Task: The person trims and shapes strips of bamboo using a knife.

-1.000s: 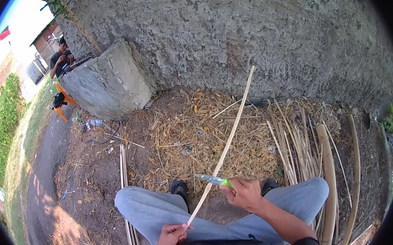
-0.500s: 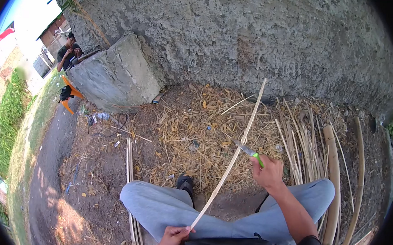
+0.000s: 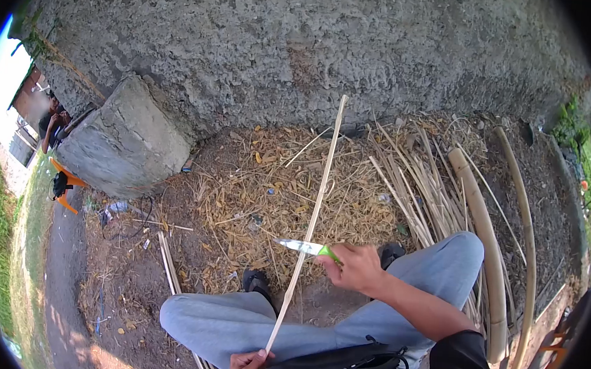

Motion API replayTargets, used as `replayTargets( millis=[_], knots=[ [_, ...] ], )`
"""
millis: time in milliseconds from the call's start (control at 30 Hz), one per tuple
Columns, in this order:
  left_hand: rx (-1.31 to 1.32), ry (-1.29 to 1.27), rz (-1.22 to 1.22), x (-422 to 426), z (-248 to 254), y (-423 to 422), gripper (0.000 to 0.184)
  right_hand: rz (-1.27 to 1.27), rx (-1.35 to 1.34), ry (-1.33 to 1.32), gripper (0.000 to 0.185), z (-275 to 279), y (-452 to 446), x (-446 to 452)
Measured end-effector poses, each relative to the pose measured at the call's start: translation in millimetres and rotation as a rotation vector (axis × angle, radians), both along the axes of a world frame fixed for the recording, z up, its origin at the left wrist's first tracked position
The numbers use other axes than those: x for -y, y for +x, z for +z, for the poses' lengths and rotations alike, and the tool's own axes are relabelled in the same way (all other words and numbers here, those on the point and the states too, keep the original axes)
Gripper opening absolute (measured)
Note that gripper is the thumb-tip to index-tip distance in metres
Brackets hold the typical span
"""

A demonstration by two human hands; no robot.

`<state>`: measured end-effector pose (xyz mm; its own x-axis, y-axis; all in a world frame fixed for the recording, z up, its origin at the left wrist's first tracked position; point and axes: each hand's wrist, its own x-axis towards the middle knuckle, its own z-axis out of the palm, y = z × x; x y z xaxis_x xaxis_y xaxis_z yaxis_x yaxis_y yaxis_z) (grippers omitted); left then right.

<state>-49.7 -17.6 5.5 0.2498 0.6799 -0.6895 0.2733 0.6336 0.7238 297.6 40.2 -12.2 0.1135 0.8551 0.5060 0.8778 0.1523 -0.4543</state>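
A long, pale bamboo strip (image 3: 323, 186) slants up and away from my lap, its far end raised toward the wall. My left hand (image 3: 247, 367) is closed on its near end by my left thigh. In my right hand (image 3: 354, 269) is a knife (image 3: 299, 246) with a bright green handle, mostly covered by my fingers. The blade points left and lies across the middle of the strip; whether it cuts in cannot be made out. A thin curled shaving (image 3: 330, 188) stands out from the strip above the blade.
Split bamboo strips (image 3: 412, 186) and two thick poles (image 3: 481, 245) lie to the right. Shavings (image 3: 239, 201) cover the ground before a rough wall (image 3: 250, 44). A concrete block (image 3: 127, 138) stands left, with a person (image 3: 53, 123) behind it. More strips (image 3: 169, 261) lie left of my knee.
My right hand has drawn the knife down the strip toward my lap, and the blade has turned more level. My left hand keeps its hold. The view has swung to the right.
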Motion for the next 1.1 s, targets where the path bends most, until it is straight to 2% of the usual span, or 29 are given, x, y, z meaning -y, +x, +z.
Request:
replayTargets(
  millis=[33, 100, 167, 233, 267, 300, 367, 400, 433, 500, 533, 633, 667, 700, 767, 833, 900, 967, 1033, 1100],
  knots=[
    [-0.005, 0.004, 0.004, 3.6, 2.0, -0.8, 0.032, -0.006, -0.008, -0.011, 0.030, -2.4, 17.9, -9.1],
    [-0.035, 0.007, -0.003, 7.2, -5.4, -6.7, 0.031, -0.190, 0.010, 0.109, 0.029, -0.8, 53.9, -27.3],
    [-0.040, 0.023, -0.010, 9.5, -11.9, -9.7, 0.031, -0.210, -0.074, 0.015, 0.029, -0.4, 38.5, -22.5],
    [-0.017, -0.003, 0.008, 1.8, -11.3, -6.4, 0.031, -0.014, 0.062, -0.002, 0.029, 7.4, 15.6, -7.3],
    [-0.031, 0.016, 0.007, 2.5, -4.1, -2.0, 0.032, 0.060, 0.089, 0.181, 0.030, 0.4, 7.0, -4.2],
    [-0.033, 0.011, 0.004, 4.1, 0.4, -2.5, 0.032, 0.057, 0.088, 0.176, 0.030, -2.3, 15.2, -7.6],
    [-0.030, -0.002, -0.027, 7.8, 6.6, -9.3, 0.035, -0.244, -0.080, 0.023, 0.036, -5.6, 50.5, -22.4],
    [-0.041, -0.006, -0.037, 9.5, 7.1, -15.3, 0.035, -0.361, -0.002, 0.074, 0.037, -7.5, 74.9, -33.6],
    [-0.060, -0.008, -0.060, 10.4, 4.2, -20.8, 0.037, -0.373, -0.004, 0.077, 0.037, -5.5, 74.7, -33.3],
    [-0.067, -0.001, -0.093, 11.4, -1.0, -30.4, 0.039, -0.317, -0.050, 0.017, 0.038, 5.1, 73.2, -37.5],
    [-0.044, -0.015, -0.081, 10.5, -3.1, -35.1, 0.040, -0.211, -0.020, 0.057, 0.038, 14.8, 61.0, -30.9],
    [-0.021, -0.014, -0.080, 10.9, 3.0, -37.0, 0.041, -0.125, 0.079, 0.196, 0.039, -0.5, 43.8, -19.4],
    [-0.042, -0.001, -0.109, 11.8, 11.6, -34.6, 0.040, -0.204, 0.020, 0.001, 0.040, -2.1, 57.8, -23.0],
    [-0.069, 0.012, -0.141, 13.7, 18.4, -36.4, 0.040, -0.205, 0.010, -0.007, 0.040, -5.3, 80.5, -30.6],
    [-0.062, -0.002, -0.152, 18.2, 19.3, -48.6, 0.038, -0.556, -0.053, -0.049, 0.041, -3.1, 120.3, -45.3],
    [-0.034, -0.005, -0.163, 20.5, 13.2, -58.9, 0.037, -0.523, -0.042, -0.035, 0.041, 7.1, 115.2, -39.2],
    [-0.031, -0.054, -0.069, 17.7, 4.9, -66.0, 0.037, -0.480, -0.022, -0.018, 0.042, 11.7, 104.6, -38.9],
    [-0.051, -0.057, -0.069, 15.9, 3.6, -68.2, 0.038, -0.344, 0.110, 0.095, 0.043, 1.0, 89.8, -32.3],
    [-0.031, 0.010, -0.133, 14.4, 5.0, -69.2, 0.041, -0.367, 0.053, 0.149, 0.046, -1.0, 101.1, -37.1],
    [-0.073, 0.025, -0.129, 14.8, 17.7, -60.7, 0.039, -0.678, -0.324, -0.134, 0.046, -1.5, 126.9, -42.1]
  ],
)
